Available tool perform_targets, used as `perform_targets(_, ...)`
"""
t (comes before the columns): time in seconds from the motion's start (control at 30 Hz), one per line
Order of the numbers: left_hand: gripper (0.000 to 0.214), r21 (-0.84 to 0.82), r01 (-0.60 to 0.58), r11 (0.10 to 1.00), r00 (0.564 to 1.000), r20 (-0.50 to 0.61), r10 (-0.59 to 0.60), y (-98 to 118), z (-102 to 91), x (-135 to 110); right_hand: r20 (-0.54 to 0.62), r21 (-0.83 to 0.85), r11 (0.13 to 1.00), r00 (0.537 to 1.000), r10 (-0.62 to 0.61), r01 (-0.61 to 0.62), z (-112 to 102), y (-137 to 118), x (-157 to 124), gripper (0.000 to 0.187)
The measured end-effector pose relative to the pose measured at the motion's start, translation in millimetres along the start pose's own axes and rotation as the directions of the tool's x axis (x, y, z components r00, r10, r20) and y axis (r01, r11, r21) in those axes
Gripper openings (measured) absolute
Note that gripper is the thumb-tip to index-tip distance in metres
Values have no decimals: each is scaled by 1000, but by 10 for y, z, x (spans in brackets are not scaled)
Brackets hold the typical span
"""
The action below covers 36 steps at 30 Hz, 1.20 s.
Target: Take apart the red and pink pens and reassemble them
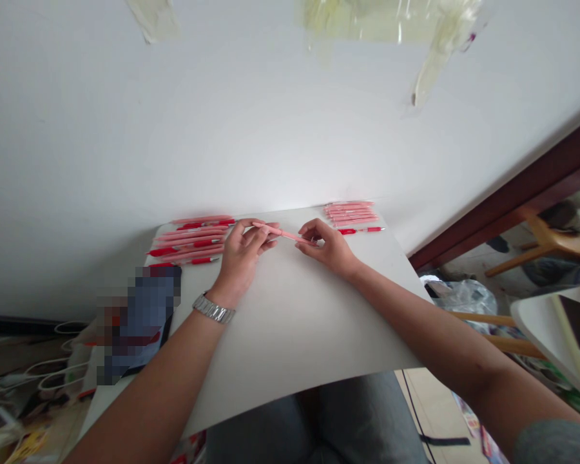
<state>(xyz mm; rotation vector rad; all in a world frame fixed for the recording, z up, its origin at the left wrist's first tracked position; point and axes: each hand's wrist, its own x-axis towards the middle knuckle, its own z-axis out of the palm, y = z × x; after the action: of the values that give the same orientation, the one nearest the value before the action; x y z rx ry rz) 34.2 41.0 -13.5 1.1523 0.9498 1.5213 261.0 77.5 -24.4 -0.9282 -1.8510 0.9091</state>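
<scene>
A slim pink pen [289,234] is held between both hands above the middle of the white table. My left hand [244,251], with a metal watch on its wrist, is closed on the pen's left part. At the pen's right end, the fingertips of my right hand [329,248] pinch it. Left of my left hand lies a group of pink and red pens [188,240], side by side. Beyond my right hand rests a stack of pink pens [350,211], with a red pen [362,230] in front of it.
The white table [290,335] stands against a pale wall [251,116]. A blurred-out bluish object [147,316] sits on its left edge. Cables [53,374] lie on the floor at left. A wooden stool [551,235] and a plastic bag [468,296] are at right.
</scene>
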Motion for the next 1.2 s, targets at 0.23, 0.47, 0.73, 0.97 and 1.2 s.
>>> perform_targets(0.23, 26, -23, -15, 1000, 999, 43, 16, 12, 8, -5, 41, -9, 998, 997, 59, -58, -16, -95, -3, 33)
perform_targets(0.47, 25, -48, -25, 999, 998, 52, 28, -4, 13, -1, 48, -81, 994, 996, 79, -75, -42, -168, 0, 42)
perform_targets(0.73, 26, -52, -41, 998, 999, 13, 42, -7, 11, 3, 63, -68, 997, 997, 49, -45, -41, -142, -7, 36)
perform_targets(0.97, 29, -67, -57, 996, 997, -63, 53, -2, 7, 22, 9, -32, 999, 1000, 22, -22, 3, -27, 11, 35)
perform_targets(1.2, 30, -69, -55, 996, 997, -50, 52, -3, 1, 22, -10, -35, 999, 1000, 12, -12, 7, 9, 19, 21)
